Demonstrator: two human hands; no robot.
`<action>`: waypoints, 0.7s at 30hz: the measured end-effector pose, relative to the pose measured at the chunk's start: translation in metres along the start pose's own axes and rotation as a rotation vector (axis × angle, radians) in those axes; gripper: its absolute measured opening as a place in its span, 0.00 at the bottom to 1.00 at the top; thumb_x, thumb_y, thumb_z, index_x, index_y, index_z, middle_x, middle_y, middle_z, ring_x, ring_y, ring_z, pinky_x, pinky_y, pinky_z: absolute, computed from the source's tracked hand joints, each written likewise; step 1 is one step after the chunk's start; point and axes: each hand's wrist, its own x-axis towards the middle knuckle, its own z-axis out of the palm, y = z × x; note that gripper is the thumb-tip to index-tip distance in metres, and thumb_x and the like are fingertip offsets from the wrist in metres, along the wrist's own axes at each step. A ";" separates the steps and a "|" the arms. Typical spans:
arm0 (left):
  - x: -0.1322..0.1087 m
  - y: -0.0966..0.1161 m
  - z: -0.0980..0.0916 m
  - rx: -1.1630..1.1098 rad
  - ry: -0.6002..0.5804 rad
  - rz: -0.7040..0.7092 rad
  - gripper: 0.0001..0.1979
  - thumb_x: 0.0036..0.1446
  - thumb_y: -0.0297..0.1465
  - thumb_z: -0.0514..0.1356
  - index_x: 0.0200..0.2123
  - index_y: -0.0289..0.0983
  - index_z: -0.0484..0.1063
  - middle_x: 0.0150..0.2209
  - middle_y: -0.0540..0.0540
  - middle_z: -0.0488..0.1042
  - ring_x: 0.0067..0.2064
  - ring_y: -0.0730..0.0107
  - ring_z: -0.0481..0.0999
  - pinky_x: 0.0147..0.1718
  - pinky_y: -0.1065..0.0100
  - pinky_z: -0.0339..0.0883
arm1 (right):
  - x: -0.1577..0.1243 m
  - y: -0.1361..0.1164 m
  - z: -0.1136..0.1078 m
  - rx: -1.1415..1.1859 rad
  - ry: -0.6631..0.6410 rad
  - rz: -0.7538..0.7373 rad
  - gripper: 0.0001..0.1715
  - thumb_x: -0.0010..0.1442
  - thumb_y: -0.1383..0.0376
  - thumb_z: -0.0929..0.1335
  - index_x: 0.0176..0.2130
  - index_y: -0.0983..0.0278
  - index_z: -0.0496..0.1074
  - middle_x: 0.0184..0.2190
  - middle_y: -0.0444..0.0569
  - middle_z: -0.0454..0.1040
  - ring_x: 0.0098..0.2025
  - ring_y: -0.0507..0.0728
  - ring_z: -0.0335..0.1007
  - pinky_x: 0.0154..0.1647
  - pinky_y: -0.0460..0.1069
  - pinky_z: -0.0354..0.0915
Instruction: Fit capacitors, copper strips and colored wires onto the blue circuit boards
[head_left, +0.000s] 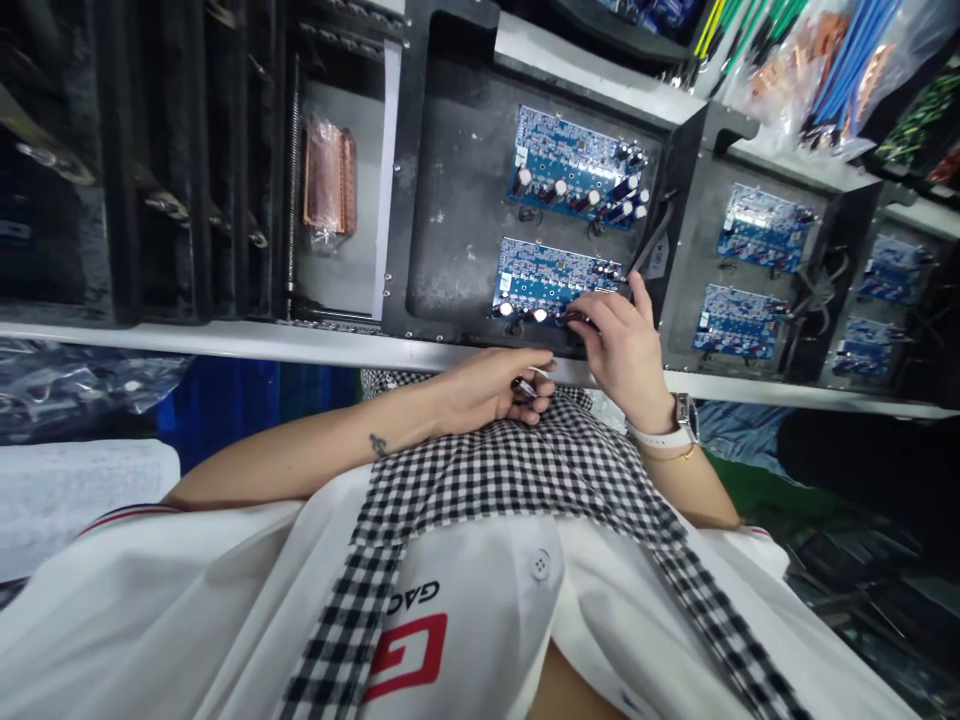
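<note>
My left hand (510, 388) is curled below the tray's front edge, with a few dark capacitors (525, 388) with shiny ends held in its fingers. At the lower blue circuit board (555, 268), my right hand (621, 345) pinches a dark capacitor against the front edge; the fingers partly hide it. To the left of those fingertips, capacitors with pale round tops (540, 315) stand along the same edge. Behind lies an upper blue circuit board (570, 150), fitted with several capacitors along its front and right side. Both boards lie in a black tray (457, 200).
Further right, more black trays hold blue boards (765, 225), with grey cables (814, 295) between them. A plastic-wrapped bundle of copper-coloured parts (330, 180) lies to the left. Bagged blue wires (855, 70) sit at the back right. A metal rail (330, 345) runs along the front.
</note>
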 end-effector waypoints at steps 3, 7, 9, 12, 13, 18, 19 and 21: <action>-0.008 0.000 0.000 0.043 -0.027 0.025 0.04 0.62 0.28 0.58 0.34 0.34 0.66 0.26 0.50 0.64 0.24 0.78 0.65 0.19 0.78 0.56 | 0.003 -0.001 -0.002 0.000 -0.012 -0.035 0.13 0.69 0.68 0.61 0.50 0.63 0.71 0.45 0.49 0.77 0.48 0.58 0.74 0.73 0.67 0.47; -0.021 0.033 0.012 0.160 -0.070 0.196 0.06 0.61 0.30 0.59 0.33 0.34 0.66 0.24 0.53 0.59 0.22 0.80 0.59 0.19 0.78 0.50 | 0.003 -0.003 -0.006 -0.040 -0.044 -0.105 0.14 0.68 0.71 0.60 0.49 0.67 0.72 0.43 0.52 0.76 0.44 0.58 0.74 0.73 0.67 0.47; -0.020 0.074 0.023 0.218 0.003 0.512 0.06 0.63 0.31 0.58 0.33 0.34 0.66 0.26 0.51 0.61 0.25 0.79 0.63 0.24 0.76 0.59 | 0.002 -0.004 -0.004 -0.080 -0.034 -0.158 0.15 0.66 0.73 0.60 0.49 0.70 0.72 0.43 0.55 0.76 0.45 0.59 0.74 0.72 0.68 0.47; -0.008 0.164 0.038 0.420 0.254 1.066 0.06 0.66 0.29 0.52 0.38 0.35 0.68 0.36 0.45 0.69 0.40 0.71 0.73 0.43 0.69 0.68 | 0.001 -0.005 -0.001 -0.139 0.018 -0.246 0.17 0.65 0.75 0.60 0.50 0.74 0.72 0.45 0.59 0.75 0.48 0.61 0.73 0.71 0.69 0.49; -0.002 0.197 0.040 0.559 0.383 1.194 0.06 0.66 0.28 0.52 0.41 0.35 0.68 0.42 0.43 0.71 0.48 0.68 0.73 0.51 0.66 0.66 | 0.000 -0.005 -0.001 -0.151 0.036 -0.272 0.18 0.64 0.76 0.60 0.50 0.75 0.72 0.45 0.60 0.75 0.49 0.62 0.73 0.71 0.69 0.51; 0.021 0.324 0.020 1.072 1.041 1.243 0.13 0.61 0.23 0.60 0.49 0.31 0.69 0.61 0.34 0.62 0.66 0.52 0.59 0.66 0.57 0.47 | 0.002 -0.002 -0.004 -0.159 0.042 -0.434 0.21 0.61 0.78 0.60 0.50 0.79 0.73 0.44 0.62 0.75 0.53 0.67 0.71 0.67 0.70 0.58; 0.020 0.338 0.013 1.097 1.086 1.216 0.15 0.60 0.22 0.60 0.50 0.30 0.69 0.62 0.33 0.61 0.67 0.50 0.57 0.67 0.53 0.45 | 0.004 -0.001 -0.004 -0.161 0.046 -0.463 0.20 0.61 0.78 0.60 0.49 0.79 0.74 0.43 0.62 0.76 0.52 0.67 0.72 0.66 0.69 0.60; 0.008 0.356 0.000 1.150 1.028 1.217 0.18 0.60 0.21 0.60 0.54 0.29 0.68 0.63 0.30 0.61 0.68 0.46 0.54 0.67 0.46 0.40 | 0.005 0.001 -0.004 -0.151 0.063 -0.477 0.19 0.62 0.77 0.60 0.47 0.77 0.75 0.42 0.61 0.77 0.51 0.67 0.73 0.64 0.69 0.63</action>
